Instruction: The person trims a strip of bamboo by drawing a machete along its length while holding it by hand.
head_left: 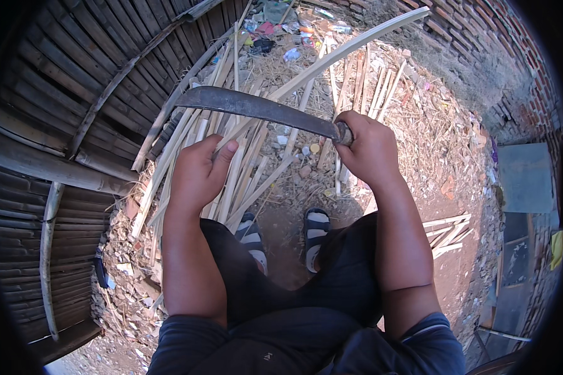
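Here, right hand point(370, 145): fingers wrapped firmly around the handle of a dark, curved machete point(256, 106).
Left hand point(200, 167): fingers gripping the near part of a long bamboo strip point(356, 45).
Machete: blade pointing left, passing across the strip just beyond the left hand; whether they touch, I cannot tell.
Bamboo strip: slanting away to the upper right, toward the brick wall point(475, 37).
Ground point(447, 187): loose split strips point(263, 189) lying scattered beyond the sandals point(317, 230).

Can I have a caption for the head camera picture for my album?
Right grip on a curved machete, left grip on a long pale strip, more strips on the ground.
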Action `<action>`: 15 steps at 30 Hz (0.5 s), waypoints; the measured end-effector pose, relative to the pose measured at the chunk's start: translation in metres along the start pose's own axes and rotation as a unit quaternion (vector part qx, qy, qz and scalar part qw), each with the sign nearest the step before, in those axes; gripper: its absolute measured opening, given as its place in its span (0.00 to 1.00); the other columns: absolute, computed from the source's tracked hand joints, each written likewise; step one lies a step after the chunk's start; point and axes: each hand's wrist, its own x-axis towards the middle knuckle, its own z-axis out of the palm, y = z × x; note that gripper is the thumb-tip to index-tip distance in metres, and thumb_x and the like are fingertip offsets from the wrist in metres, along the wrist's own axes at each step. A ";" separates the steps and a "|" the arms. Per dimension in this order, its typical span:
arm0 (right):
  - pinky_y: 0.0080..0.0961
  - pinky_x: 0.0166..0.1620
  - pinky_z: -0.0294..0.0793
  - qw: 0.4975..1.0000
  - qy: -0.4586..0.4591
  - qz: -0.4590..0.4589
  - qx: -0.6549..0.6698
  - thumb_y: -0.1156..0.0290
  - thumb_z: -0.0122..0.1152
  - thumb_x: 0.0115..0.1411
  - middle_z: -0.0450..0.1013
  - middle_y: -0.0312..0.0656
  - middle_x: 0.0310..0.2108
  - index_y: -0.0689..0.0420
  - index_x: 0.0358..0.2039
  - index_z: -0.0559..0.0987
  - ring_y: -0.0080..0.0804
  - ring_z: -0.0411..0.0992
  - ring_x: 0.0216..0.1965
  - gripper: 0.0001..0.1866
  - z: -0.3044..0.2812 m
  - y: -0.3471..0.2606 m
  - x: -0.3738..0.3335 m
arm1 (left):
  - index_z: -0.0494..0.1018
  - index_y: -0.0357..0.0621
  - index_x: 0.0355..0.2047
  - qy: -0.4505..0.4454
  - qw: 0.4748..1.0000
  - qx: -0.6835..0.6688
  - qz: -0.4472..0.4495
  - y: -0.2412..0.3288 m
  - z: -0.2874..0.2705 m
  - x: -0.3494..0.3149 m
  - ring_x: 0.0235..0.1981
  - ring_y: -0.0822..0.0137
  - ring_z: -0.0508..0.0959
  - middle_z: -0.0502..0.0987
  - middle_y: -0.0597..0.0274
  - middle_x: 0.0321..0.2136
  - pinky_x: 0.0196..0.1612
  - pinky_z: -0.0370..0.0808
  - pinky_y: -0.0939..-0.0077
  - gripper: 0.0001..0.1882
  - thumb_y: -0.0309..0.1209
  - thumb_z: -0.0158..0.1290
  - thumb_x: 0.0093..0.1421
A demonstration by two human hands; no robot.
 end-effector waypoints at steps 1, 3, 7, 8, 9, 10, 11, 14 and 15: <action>0.44 0.38 0.80 1.000 0.016 -0.008 0.000 0.71 0.74 0.50 0.81 0.44 0.31 0.50 0.42 0.81 0.48 0.82 0.36 0.17 -0.004 0.001 0.001 | 0.80 0.33 0.41 -0.006 1.000 -0.003 -0.002 0.001 -0.001 0.000 0.25 0.41 0.77 0.77 0.40 0.24 0.30 0.72 0.57 0.25 0.49 0.57 0.73; 0.44 0.38 0.80 1.000 0.016 0.008 -0.007 0.71 0.74 0.50 0.81 0.43 0.31 0.50 0.41 0.81 0.48 0.82 0.35 0.17 -0.004 0.008 0.002 | 0.79 0.33 0.39 0.010 0.999 -0.019 0.037 -0.005 0.006 0.000 0.24 0.41 0.76 0.76 0.41 0.23 0.29 0.72 0.57 0.25 0.49 0.56 0.73; 0.44 0.38 0.80 0.999 0.032 0.000 -0.007 0.72 0.73 0.51 0.80 0.43 0.30 0.50 0.41 0.81 0.48 0.81 0.35 0.16 0.001 0.009 -0.002 | 0.76 0.33 0.35 0.001 0.999 -0.002 0.042 -0.009 0.008 0.003 0.22 0.42 0.73 0.75 0.41 0.21 0.29 0.70 0.56 0.26 0.49 0.56 0.74; 0.44 0.38 0.80 0.999 0.037 -0.008 -0.004 0.72 0.73 0.51 0.80 0.43 0.30 0.50 0.41 0.81 0.48 0.81 0.35 0.16 0.002 0.007 -0.002 | 0.76 0.33 0.34 0.000 0.999 -0.004 0.038 -0.009 0.007 0.003 0.22 0.42 0.73 0.74 0.41 0.21 0.29 0.70 0.56 0.26 0.49 0.56 0.74; 0.44 0.38 0.80 0.999 0.036 -0.007 -0.001 0.72 0.73 0.50 0.80 0.43 0.30 0.50 0.41 0.81 0.48 0.81 0.35 0.16 0.004 0.005 -0.001 | 0.75 0.33 0.34 0.000 0.999 -0.006 0.033 -0.010 0.007 0.002 0.22 0.42 0.73 0.74 0.41 0.21 0.29 0.70 0.56 0.26 0.49 0.56 0.74; 0.44 0.38 0.80 0.999 0.036 -0.006 0.003 0.72 0.73 0.50 0.80 0.43 0.30 0.50 0.40 0.81 0.48 0.81 0.35 0.16 0.005 0.002 -0.001 | 0.75 0.33 0.33 0.000 1.000 -0.007 0.029 -0.010 0.007 0.002 0.22 0.42 0.73 0.74 0.41 0.21 0.28 0.70 0.56 0.26 0.49 0.56 0.74; 0.44 0.38 0.80 0.999 0.036 -0.006 0.008 0.73 0.73 0.50 0.80 0.43 0.30 0.50 0.40 0.81 0.48 0.81 0.35 0.16 0.006 0.001 -0.001 | 0.75 0.33 0.33 0.002 1.000 -0.016 0.026 -0.008 0.006 0.002 0.22 0.43 0.73 0.74 0.41 0.21 0.28 0.70 0.56 0.26 0.49 0.56 0.74; 0.44 0.38 0.80 0.999 0.050 -0.019 -0.008 0.73 0.73 0.50 0.80 0.43 0.31 0.50 0.40 0.81 0.47 0.81 0.35 0.15 0.004 0.001 0.003 | 0.75 0.34 0.34 0.001 0.999 -0.029 0.021 -0.006 0.003 0.000 0.22 0.43 0.74 0.74 0.42 0.20 0.29 0.70 0.57 0.26 0.50 0.56 0.73; 0.43 0.37 0.80 0.998 0.052 -0.018 -0.014 0.73 0.73 0.50 0.80 0.43 0.31 0.50 0.40 0.81 0.47 0.81 0.35 0.16 0.003 0.002 0.003 | 0.76 0.34 0.34 -0.002 0.999 -0.025 0.021 -0.007 0.002 0.000 0.22 0.44 0.74 0.74 0.42 0.20 0.29 0.70 0.57 0.26 0.50 0.56 0.73</action>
